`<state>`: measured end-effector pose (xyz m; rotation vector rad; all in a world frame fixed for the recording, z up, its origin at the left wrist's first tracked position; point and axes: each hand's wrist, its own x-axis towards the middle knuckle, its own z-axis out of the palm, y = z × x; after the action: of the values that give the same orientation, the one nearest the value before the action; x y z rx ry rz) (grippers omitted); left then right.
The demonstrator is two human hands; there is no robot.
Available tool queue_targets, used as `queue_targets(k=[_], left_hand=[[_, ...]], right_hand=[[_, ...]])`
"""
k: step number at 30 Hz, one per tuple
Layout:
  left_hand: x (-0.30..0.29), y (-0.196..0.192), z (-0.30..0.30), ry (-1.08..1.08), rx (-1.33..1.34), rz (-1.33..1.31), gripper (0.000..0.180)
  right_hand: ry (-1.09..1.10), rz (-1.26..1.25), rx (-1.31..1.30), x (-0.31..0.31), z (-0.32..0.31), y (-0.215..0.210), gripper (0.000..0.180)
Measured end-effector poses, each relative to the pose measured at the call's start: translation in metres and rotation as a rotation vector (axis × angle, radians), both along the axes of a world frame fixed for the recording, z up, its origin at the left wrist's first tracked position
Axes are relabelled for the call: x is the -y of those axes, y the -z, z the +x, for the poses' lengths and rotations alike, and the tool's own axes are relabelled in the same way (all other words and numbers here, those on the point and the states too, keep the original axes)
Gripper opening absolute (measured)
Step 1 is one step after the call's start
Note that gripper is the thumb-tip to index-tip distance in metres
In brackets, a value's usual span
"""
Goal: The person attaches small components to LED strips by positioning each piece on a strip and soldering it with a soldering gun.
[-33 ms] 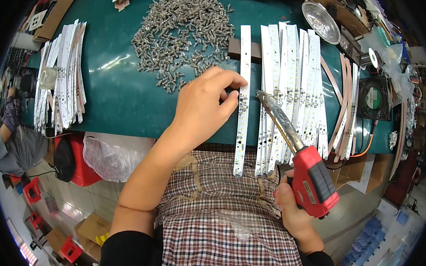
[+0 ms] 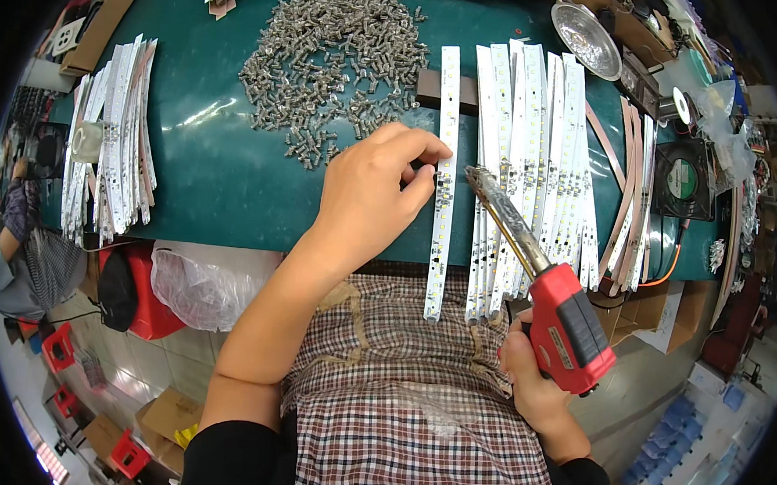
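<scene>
A white LED strip [image 2: 441, 236] stands lengthwise in front of me, its near end jutting past the table edge and its far part against a dark brown block [image 2: 429, 89]. At the strip's left side my left hand [image 2: 369, 184] is closed, index fingertip and thumb at the edge; anything pinched between them is hidden. My right hand [image 2: 535, 386] grips a red and black soldering gun [image 2: 568, 331]. The gun's tip lies just right of the strip, apart from it. More LED strips [image 2: 527, 118] lie side by side under and beyond the gun's barrel.
A heap of small metal parts [image 2: 328, 46] covers the back middle of the green table [image 2: 198, 180]. Another strip bundle [image 2: 126, 141] lies left. To the right are a black fan [image 2: 682, 177], a solder spool [image 2: 679, 106] and a silver dish [image 2: 585, 40]. Another person's arm shows far left.
The soldering gun has shifted very slightly left, toward the strip. My left hand has stayed in place.
</scene>
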<state>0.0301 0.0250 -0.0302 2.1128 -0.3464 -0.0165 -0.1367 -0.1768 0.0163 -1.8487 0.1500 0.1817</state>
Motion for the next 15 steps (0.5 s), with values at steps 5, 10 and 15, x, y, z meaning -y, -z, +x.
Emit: queue_targets(k=[5, 10, 15], left_hand=[[-0.0018, 0.005, 0.0007, 0.017, 0.03, -0.011, 0.023], [-0.0023, 0.0036, 0.0015, 0.049, 0.061, 0.038, 0.026], [-0.0029, 0.0005, 0.0029, 0.07, 0.049, 0.07, 0.027]], right_hand=[[-0.018, -0.082, -0.036, -0.0001, 0.0046, 0.0057, 0.017], [0.005, -0.062, -0.123, -0.0025, 0.0091, -0.0025, 0.009], [0.053, -0.046, -0.122, -0.006, 0.0094, -0.0031, 0.009]])
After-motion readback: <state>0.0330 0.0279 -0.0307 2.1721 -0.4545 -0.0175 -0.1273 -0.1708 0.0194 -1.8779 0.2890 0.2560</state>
